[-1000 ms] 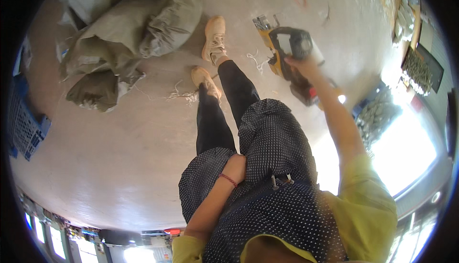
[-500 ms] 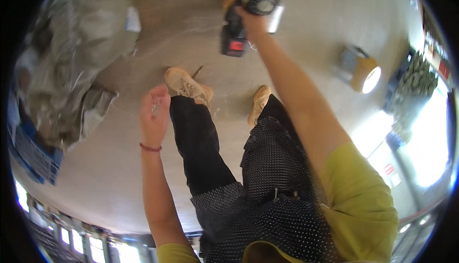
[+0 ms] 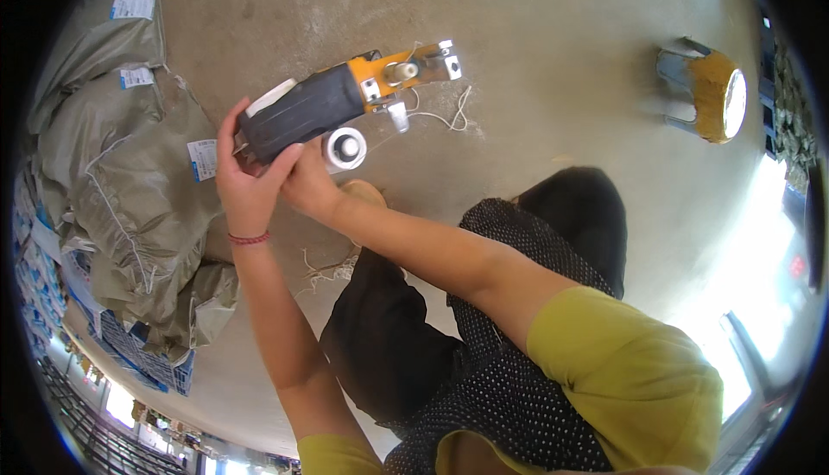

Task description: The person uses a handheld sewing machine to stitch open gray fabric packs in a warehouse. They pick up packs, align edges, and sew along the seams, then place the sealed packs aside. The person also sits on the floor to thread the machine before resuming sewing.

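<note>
Looking down from head height, a concrete floor (image 3: 535,34) is seen, with the person's own arms rising from the lower edge toward the centre. At nine o'clock, grey-green woven sacks (image 3: 129,173) with small white labels are heaped along the left rim; they are slumped on one another and sewn shut with pale thread, so they lie as stored stock rather than as something in use.

At about eleven o'clock from the centre, a handheld bag-closing sewing machine (image 3: 332,104) is held up in the air between both hands, clear of the floor. Its black motor body points down-left into the palms and its orange metal head points up-right, so the working end is kept away from the body. The left hand (image 3: 246,186), with a red cord bracelet at the wrist, is cupped under the black end, thumb and fingers wrapped around the casing to bear its weight. The right hand (image 3: 309,183) is pressed against the underside just beside a round white spool (image 3: 345,147); its fingers are curled against the machine, though how tightly cannot be told, since they are partly hidden.

Loose white thread (image 3: 445,117) trails from the head. More thread scraps (image 3: 328,272) lie on the floor at six o'clock of the hands. At two o'clock, well apart, a small metal-legged stool with a yellow seat (image 3: 704,95) lies tipped on its side.
</note>
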`<action>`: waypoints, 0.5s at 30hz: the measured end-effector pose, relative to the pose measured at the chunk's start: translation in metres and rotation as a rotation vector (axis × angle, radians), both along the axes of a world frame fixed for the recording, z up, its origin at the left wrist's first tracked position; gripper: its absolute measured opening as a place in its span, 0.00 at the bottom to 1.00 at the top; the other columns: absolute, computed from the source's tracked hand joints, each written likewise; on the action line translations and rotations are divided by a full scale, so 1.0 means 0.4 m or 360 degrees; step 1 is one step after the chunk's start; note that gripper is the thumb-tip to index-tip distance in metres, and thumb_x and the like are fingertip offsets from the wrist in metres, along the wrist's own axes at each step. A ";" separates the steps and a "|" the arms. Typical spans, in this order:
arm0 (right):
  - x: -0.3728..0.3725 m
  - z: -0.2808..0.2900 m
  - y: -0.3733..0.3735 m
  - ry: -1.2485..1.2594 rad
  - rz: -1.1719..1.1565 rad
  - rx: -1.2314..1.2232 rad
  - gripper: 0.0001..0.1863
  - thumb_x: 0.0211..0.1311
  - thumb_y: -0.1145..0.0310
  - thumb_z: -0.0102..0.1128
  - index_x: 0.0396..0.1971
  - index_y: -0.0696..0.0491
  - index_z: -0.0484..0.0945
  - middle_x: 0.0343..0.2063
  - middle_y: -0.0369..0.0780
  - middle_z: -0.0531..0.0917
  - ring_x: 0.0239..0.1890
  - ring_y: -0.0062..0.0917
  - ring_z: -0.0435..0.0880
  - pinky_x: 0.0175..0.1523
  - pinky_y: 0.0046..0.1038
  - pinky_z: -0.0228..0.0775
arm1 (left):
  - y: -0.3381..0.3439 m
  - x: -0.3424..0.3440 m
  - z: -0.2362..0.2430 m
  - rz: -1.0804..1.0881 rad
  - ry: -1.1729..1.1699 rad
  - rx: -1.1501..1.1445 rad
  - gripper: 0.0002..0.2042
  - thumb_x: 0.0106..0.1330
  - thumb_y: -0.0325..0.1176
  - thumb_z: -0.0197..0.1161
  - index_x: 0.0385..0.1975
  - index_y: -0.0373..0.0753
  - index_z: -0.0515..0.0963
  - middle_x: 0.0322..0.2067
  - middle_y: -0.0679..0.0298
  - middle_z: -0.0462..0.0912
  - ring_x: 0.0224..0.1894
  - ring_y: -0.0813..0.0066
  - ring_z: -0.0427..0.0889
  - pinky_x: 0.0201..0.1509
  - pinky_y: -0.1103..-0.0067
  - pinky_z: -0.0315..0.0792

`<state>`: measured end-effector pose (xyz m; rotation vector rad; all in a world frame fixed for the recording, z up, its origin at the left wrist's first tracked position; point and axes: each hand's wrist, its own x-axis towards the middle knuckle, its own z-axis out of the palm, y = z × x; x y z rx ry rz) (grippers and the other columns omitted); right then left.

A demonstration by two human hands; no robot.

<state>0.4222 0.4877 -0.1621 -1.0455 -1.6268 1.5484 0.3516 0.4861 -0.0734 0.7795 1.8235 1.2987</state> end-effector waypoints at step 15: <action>0.154 0.175 0.633 -0.0641 0.1766 0.1122 0.11 0.42 0.67 0.59 0.27 0.56 0.80 0.26 0.49 0.80 0.32 0.39 0.80 0.39 0.35 0.70 | -0.054 -0.004 0.106 0.0015 0.1040 -0.0459 0.31 0.51 0.34 0.67 0.56 0.35 0.63 0.53 0.56 0.68 0.56 0.65 0.65 0.59 0.72 0.58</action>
